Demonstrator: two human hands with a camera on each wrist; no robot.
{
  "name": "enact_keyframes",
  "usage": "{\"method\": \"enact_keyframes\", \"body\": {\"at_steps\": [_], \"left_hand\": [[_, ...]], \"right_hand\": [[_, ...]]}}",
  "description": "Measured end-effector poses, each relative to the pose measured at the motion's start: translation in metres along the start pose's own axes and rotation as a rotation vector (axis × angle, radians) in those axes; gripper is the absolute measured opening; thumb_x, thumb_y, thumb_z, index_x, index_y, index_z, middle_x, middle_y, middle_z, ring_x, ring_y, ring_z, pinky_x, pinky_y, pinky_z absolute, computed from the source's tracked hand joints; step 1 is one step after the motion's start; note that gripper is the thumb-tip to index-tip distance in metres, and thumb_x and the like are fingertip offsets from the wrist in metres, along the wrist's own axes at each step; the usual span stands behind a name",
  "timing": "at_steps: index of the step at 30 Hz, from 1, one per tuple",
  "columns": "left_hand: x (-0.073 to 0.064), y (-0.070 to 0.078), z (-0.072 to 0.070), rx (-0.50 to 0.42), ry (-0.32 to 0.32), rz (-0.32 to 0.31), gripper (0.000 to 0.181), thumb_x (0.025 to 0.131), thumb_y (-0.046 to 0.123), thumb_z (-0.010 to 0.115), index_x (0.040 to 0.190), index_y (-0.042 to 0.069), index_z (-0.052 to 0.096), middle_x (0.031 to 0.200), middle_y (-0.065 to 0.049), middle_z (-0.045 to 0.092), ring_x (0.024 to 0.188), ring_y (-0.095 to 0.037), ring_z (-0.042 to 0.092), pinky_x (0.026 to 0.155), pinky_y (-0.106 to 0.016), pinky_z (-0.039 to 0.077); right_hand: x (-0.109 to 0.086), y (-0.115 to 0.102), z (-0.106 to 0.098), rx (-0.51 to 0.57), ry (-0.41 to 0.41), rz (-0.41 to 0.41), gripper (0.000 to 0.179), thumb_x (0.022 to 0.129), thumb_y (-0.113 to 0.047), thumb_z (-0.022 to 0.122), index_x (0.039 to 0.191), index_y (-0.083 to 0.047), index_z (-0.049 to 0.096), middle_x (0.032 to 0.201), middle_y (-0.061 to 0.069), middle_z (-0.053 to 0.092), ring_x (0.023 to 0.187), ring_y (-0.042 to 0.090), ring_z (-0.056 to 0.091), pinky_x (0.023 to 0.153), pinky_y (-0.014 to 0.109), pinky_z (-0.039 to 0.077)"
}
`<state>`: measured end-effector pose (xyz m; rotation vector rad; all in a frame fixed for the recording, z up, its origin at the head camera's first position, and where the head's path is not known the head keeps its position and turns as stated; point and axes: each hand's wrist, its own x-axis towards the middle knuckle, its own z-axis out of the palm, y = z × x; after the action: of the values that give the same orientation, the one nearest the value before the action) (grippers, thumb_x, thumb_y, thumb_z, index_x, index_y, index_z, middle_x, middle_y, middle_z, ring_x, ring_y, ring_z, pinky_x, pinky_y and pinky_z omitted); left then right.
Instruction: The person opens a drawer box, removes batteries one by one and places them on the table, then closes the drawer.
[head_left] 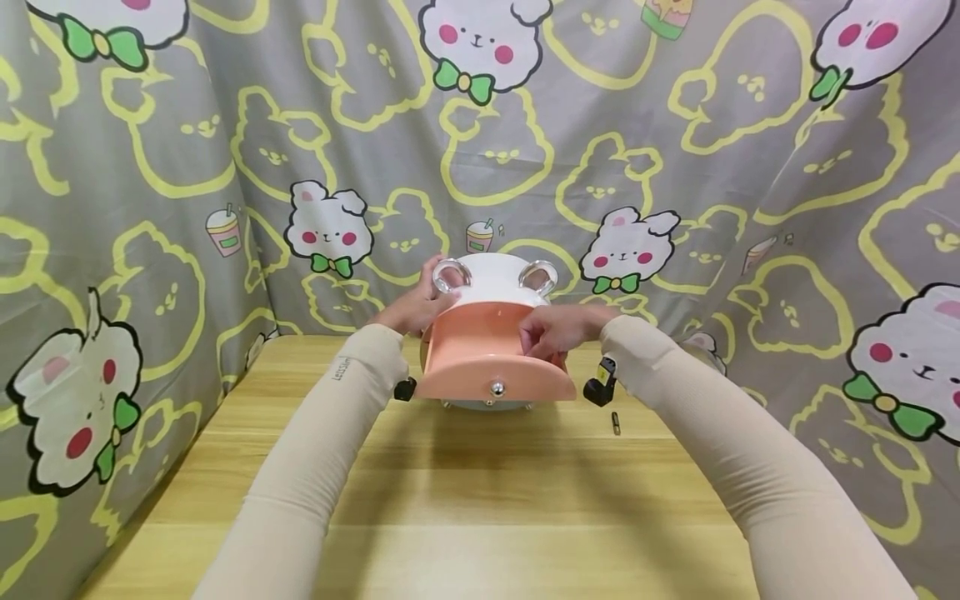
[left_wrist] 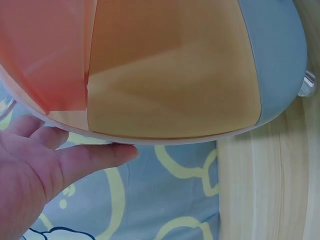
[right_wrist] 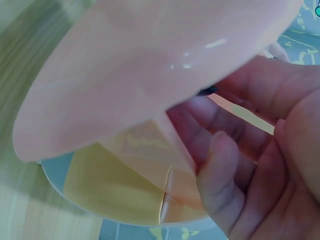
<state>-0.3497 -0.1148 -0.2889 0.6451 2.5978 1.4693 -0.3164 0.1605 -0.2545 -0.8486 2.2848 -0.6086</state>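
A rounded storage box with a white top [head_left: 491,273], clear ear-shaped handles and a blue-grey lower body [left_wrist: 282,55] stands upright on the table. Its pink drawer [head_left: 480,333], with a round silver knob on the front, is pulled out. My left hand [head_left: 423,298] rests against the box's left side near one ear, one finger stretched along the rim. Inside the drawer's right side, my right hand [head_left: 553,327] has bent fingers. A small dark object [right_wrist: 207,91] shows at its fingertips, pinched and mostly hidden; I cannot tell its kind.
A small, narrow dark item [head_left: 617,423] lies on the wooden table [head_left: 442,517], right of the box. Grey curtains [head_left: 517,225] with rabbit prints surround the table at the back and on both sides. Small silver feet [left_wrist: 308,84] support the box.
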Motion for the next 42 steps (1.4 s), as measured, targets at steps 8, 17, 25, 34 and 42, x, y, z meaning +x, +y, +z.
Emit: {"method": "enact_keyframes", "body": {"at_steps": [8,17,25,34,42], "left_hand": [[-0.005,-0.003,0.000,0.018,0.006,-0.025,0.080,0.100,0.037,0.051,0.151,0.030,-0.010,0.139,-0.030,0.043,0.126,-0.040,0.045,0.106,-0.049,0.034],[-0.003,0.000,0.000,-0.022,0.002,-0.026,0.078,0.100,0.034,0.051,0.151,0.030,-0.009,0.138,-0.032,0.042,0.122,-0.042,0.047,0.099,-0.050,0.042],[-0.002,0.001,-0.002,-0.012,0.011,-0.053,0.079,0.100,0.037,0.052,0.150,0.035,-0.009,0.139,-0.030,0.044,0.117,-0.041,0.052,0.093,-0.049,0.047],[0.001,0.001,0.000,-0.006,-0.005,-0.060,0.079,0.099,0.040,0.051,0.149,0.038,-0.009,0.138,-0.026,0.046,0.115,-0.040,0.053,0.094,-0.050,0.046],[0.002,0.002,0.001,-0.017,-0.001,-0.055,0.078,0.099,0.039,0.052,0.149,0.038,-0.009,0.136,-0.026,0.047,0.114,-0.039,0.054,0.092,-0.049,0.047]], "right_hand": [[0.003,0.002,0.009,0.028,0.123,-0.073,0.008,0.093,-0.009,0.065,0.090,-0.004,0.059,0.079,0.008,0.062,0.065,0.019,0.061,0.058,0.033,0.055],[0.003,0.005,0.011,0.026,0.243,-0.106,0.006,0.092,-0.004,0.065,0.090,-0.002,0.060,0.081,0.008,0.064,0.068,0.020,0.061,0.062,0.033,0.055],[0.001,0.002,0.016,0.102,0.317,-0.119,0.003,0.094,-0.003,0.060,0.093,-0.001,0.059,0.086,0.011,0.062,0.071,0.022,0.061,0.064,0.036,0.056],[-0.005,0.011,0.017,0.117,0.370,-0.152,0.004,0.096,-0.002,0.056,0.096,-0.001,0.060,0.085,0.010,0.060,0.069,0.021,0.057,0.063,0.032,0.052],[-0.010,0.009,0.017,0.144,0.373,-0.165,0.008,0.099,-0.004,0.052,0.102,0.001,0.057,0.085,0.011,0.057,0.067,0.020,0.056,0.060,0.030,0.051]]}}
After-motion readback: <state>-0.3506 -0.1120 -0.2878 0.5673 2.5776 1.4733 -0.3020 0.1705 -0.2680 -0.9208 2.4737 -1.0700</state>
